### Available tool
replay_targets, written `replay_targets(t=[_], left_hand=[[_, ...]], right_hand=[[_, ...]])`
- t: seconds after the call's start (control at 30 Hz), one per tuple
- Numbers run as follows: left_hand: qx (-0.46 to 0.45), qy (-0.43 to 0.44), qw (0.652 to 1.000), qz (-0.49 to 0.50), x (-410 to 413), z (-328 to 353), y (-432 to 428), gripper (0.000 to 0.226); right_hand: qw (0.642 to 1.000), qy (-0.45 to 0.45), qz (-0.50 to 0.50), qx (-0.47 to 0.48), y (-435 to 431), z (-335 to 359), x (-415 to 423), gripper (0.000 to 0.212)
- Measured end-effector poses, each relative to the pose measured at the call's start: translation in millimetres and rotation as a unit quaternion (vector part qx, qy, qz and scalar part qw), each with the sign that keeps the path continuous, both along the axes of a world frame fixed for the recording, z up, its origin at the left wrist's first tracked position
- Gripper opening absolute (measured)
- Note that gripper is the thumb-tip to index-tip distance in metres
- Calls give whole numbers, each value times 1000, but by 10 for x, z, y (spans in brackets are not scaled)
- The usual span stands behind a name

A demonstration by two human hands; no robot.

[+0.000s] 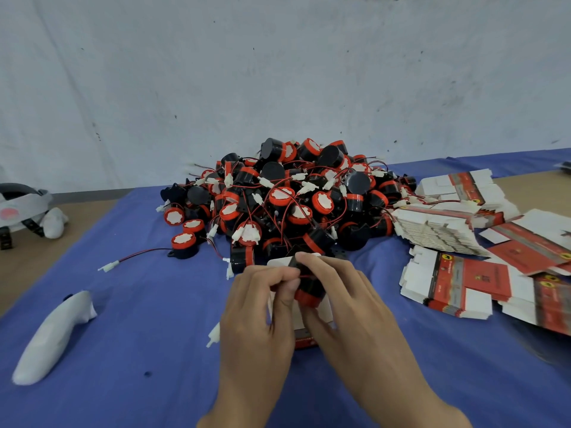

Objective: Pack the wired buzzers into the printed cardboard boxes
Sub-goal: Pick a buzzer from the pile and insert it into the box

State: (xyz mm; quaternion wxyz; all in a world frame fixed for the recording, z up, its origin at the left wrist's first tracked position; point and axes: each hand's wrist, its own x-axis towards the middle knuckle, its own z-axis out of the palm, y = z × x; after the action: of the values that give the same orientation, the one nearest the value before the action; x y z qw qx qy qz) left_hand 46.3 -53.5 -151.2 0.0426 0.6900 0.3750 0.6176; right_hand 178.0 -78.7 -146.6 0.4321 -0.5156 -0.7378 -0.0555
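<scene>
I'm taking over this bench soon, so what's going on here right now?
A person is packing one unit: the right hand grips a black-and-red wired buzzer at the mouth of a small printed box, which the left hand steadies. It is not yet fully inside. Behind them a pile of loose buzzers lies on the blue cloth, with stacks of flat unfolded boxes to the right.

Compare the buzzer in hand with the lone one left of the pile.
The held buzzer is gripped by the left hand and right hand over a box; the lone buzzer lies untouched on the blue cloth. The lone buzzer's white face shows; the held buzzer's is hidden. The lone buzzer's wire trails left to a white connector; the held buzzer's wire is bunched between the hands. Both: black body, red band.
</scene>
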Motion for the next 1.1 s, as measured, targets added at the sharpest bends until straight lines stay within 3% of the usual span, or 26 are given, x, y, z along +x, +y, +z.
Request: replay_targets(t=[0.47,0.67,0.93,1.1], left_hand=[[-23,-20,1000,3,-166,74,20,17],[-62,-75,995,-8,-169,78,43,19],[-111,-77,990,-35,-87,37,10,30],[-167,-141,973,-72,7,13,-13,15]], right_hand=[[973,188,116,-70,-24,70,-29,47],[941,250,200,-113,-31,86,17,51],[892,368,239,-107,-15,112,-8,48],[888,366,247,-130,-13,148,22,48]])
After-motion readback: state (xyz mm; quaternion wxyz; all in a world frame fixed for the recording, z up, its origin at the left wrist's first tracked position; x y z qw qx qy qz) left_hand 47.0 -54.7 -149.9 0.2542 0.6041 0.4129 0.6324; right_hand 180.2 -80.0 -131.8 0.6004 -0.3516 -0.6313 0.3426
